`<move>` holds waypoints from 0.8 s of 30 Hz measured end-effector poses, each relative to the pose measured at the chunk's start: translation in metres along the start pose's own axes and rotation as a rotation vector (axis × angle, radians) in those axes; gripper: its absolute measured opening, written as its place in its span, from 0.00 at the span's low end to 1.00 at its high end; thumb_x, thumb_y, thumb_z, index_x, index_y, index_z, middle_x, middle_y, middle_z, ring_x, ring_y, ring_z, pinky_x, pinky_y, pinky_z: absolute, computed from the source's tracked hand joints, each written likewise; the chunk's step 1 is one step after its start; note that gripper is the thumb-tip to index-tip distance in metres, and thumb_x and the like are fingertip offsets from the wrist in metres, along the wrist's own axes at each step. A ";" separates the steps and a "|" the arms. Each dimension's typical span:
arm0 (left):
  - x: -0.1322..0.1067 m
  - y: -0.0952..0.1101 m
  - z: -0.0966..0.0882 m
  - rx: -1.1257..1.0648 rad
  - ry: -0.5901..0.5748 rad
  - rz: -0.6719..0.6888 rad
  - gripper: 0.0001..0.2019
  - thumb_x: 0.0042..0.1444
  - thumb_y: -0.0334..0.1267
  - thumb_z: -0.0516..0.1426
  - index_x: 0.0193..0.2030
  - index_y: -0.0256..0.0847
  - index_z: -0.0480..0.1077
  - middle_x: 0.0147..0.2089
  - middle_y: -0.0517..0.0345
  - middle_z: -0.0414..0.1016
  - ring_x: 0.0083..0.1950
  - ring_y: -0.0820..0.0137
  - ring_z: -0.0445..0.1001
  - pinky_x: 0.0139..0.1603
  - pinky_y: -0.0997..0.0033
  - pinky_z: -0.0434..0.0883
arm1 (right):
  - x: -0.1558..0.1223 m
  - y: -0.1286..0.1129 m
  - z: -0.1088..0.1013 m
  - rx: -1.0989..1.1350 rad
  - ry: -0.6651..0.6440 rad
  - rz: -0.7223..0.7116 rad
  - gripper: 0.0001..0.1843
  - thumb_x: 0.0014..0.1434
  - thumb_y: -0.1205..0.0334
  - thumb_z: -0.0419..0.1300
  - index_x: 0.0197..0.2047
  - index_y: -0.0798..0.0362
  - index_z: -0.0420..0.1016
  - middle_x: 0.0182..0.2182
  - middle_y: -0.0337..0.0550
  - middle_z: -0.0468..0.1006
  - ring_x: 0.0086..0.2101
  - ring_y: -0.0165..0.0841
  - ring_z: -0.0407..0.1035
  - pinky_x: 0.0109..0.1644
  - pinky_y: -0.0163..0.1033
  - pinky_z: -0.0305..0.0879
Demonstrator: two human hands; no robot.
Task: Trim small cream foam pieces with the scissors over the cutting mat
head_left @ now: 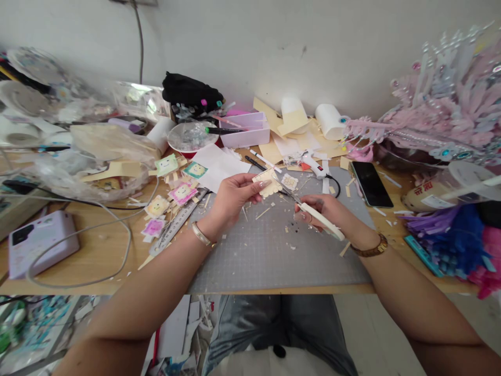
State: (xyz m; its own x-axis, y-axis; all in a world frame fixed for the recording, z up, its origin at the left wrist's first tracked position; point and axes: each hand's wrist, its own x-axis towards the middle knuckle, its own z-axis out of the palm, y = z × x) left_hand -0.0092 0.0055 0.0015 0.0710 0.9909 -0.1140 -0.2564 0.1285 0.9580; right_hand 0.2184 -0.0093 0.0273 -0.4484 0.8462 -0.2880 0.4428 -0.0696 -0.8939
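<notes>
My left hand (239,194) pinches a small cream paper piece (267,184) with a scalloped lower edge, thumb on top. In my right hand (321,211) is a pair of scissors (327,223) with pale handles, its blades pointing up and left to the paper's right edge. Whether the blades are apart or closed on the paper is too small to tell. Just behind the blades a similar pale cut-out (289,181) lies on the grey cutting mat (250,256). Thin paper offcuts are scattered under and around both hands.
Left of the mat lie colourful smiling-face paper cut-outs (182,193) and a steel ruler (178,223). Behind are a lilac tray (245,137), a white glue gun (314,164) with a black cord and paper sheets. A phone (371,184) and drink cup (434,194) stand right.
</notes>
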 end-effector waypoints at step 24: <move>0.000 0.001 0.000 0.004 0.078 0.060 0.17 0.41 0.44 0.69 0.35 0.35 0.77 0.26 0.59 0.74 0.21 0.79 0.67 0.22 0.77 0.65 | 0.001 0.005 0.000 0.004 -0.017 -0.021 0.17 0.47 0.50 0.68 0.30 0.53 0.71 0.25 0.38 0.73 0.20 0.26 0.62 0.20 0.32 0.55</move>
State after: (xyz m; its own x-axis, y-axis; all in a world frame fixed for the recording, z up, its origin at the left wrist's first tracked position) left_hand -0.0096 0.0055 0.0026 -0.0198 0.9969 -0.0761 -0.2537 0.0686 0.9648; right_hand 0.2199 -0.0088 0.0229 -0.4707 0.8383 -0.2752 0.4302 -0.0543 -0.9011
